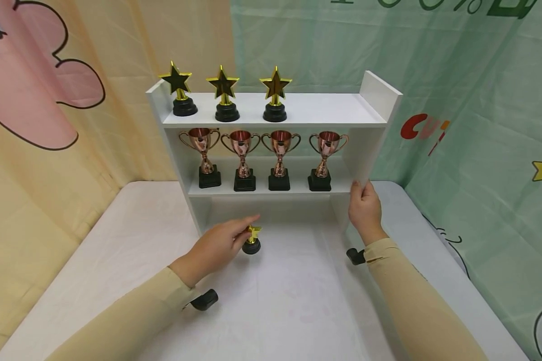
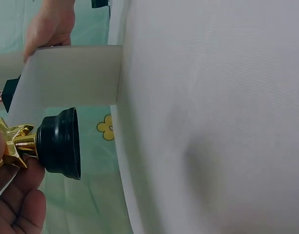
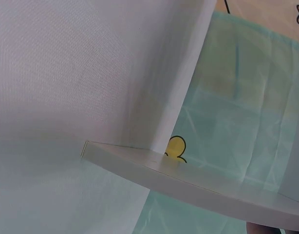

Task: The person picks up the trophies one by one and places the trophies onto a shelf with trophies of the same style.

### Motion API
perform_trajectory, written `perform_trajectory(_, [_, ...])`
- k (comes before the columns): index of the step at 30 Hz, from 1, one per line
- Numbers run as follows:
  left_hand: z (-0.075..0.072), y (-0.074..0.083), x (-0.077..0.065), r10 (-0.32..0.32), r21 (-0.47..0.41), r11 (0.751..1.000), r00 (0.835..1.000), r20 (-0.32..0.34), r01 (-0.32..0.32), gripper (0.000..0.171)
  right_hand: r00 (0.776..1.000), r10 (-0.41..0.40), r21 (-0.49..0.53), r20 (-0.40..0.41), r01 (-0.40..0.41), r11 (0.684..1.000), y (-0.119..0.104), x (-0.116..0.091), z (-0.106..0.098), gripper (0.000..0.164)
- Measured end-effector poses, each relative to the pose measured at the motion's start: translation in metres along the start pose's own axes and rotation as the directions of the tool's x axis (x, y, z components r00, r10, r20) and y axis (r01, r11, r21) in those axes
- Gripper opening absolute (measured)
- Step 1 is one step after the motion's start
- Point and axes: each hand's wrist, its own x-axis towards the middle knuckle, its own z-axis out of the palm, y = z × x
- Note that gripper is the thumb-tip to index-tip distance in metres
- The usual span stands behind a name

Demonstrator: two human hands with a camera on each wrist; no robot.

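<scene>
A small gold star trophy (image 1: pixel 252 244) with a round black base is pinched in my left hand (image 1: pixel 216 249), off the table in front of the lower shelf opening. The left wrist view shows the fingers on the star, with the black base (image 2: pixel 59 144) free. My right hand (image 1: pixel 366 209) grips the right side panel of the white shelf unit (image 1: pixel 271 125) near its middle board; in the right wrist view only a bit of fingers shows at the bottom edge. On the top board stand three star trophies (image 1: pixel 223 95). Several copper two-handled cup trophies (image 1: pixel 280 160) line the middle board.
The shelf unit stands on a table with a white cloth (image 1: pixel 280 306). Printed curtains (image 1: pixel 298 45) hang behind and at both sides. A black strap piece (image 1: pixel 205 300) sits at the left wrist and another (image 1: pixel 355 256) at the right.
</scene>
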Motion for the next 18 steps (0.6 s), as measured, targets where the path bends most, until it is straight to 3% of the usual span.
perform_trajectory(6, [-0.007,0.012,0.008,0.027,-0.018,0.999,1.0,0.002,-0.027,0.049,1.0,0.0,-0.001,-0.001,0.0,1.0,0.0,0.0,0.0,0.051])
perform_trajectory(18, [-0.024,0.031,0.026,0.146,-0.024,0.989,0.989,-0.034,-0.147,0.049,1.0,-0.008,0.007,0.01,0.008,1.0,0.0,0.0,-0.001,0.052])
